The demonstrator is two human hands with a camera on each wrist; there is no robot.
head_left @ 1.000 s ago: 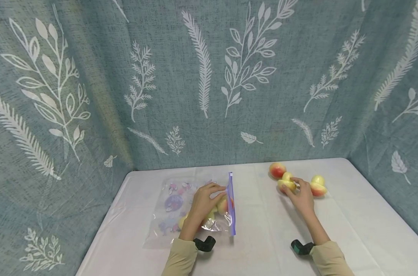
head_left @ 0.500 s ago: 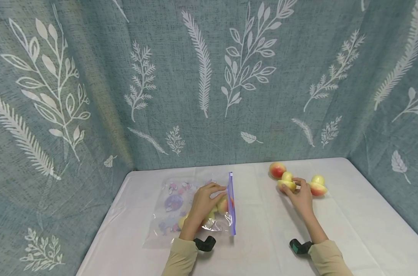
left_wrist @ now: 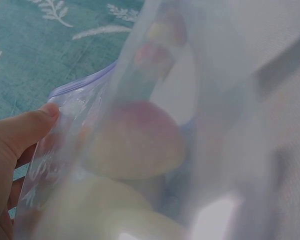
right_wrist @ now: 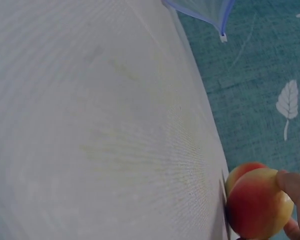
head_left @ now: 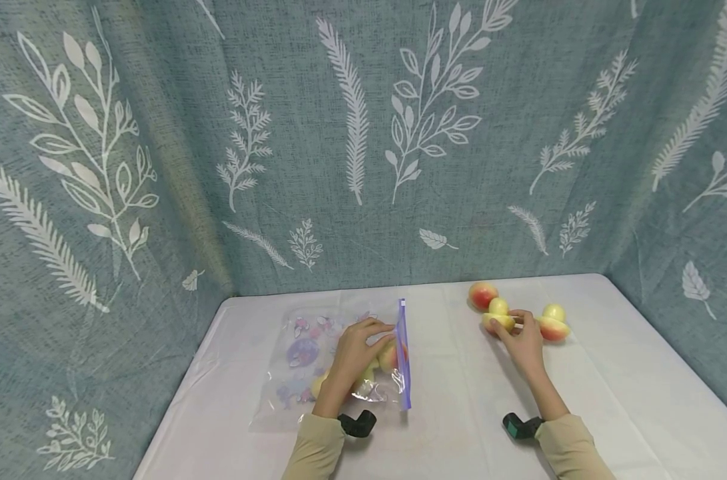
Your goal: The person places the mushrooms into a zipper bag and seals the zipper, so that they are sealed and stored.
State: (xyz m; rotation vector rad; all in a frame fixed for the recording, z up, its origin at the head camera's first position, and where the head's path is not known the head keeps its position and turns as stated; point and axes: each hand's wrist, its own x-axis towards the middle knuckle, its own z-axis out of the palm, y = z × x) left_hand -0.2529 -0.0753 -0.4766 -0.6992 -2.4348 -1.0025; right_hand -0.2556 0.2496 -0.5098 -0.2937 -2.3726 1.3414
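Observation:
In the head view, my left hand (head_left: 356, 348) pinches the purple zip edge of a clear zip bag (head_left: 279, 400), thumb and fingers at the opening. Several yellow-and-red fruit pieces show through the plastic, one a peach-like piece (left_wrist: 140, 142) in the left wrist view. To the right, my right hand (head_left: 524, 341) grips a peach-like half (head_left: 496, 323), with the thumb on its near side and fingers behind. A yellow dome (head_left: 498, 307) stands on its top. The right wrist view shows its rounded red-and-yellow side (right_wrist: 257, 205) beside the thumb.
A red-and-yellow fruit piece (head_left: 482, 295) lies just behind the held half. Right of my right hand sits another half with a yellow dome (head_left: 553, 323). A white cloth (head_left: 441, 413) covers the table, and green-blue curtains (head_left: 363, 247) enclose its back and sides.
My right wrist has shifted slightly left while the fingers keep their hold on the half. The left hand and the bag look unchanged.

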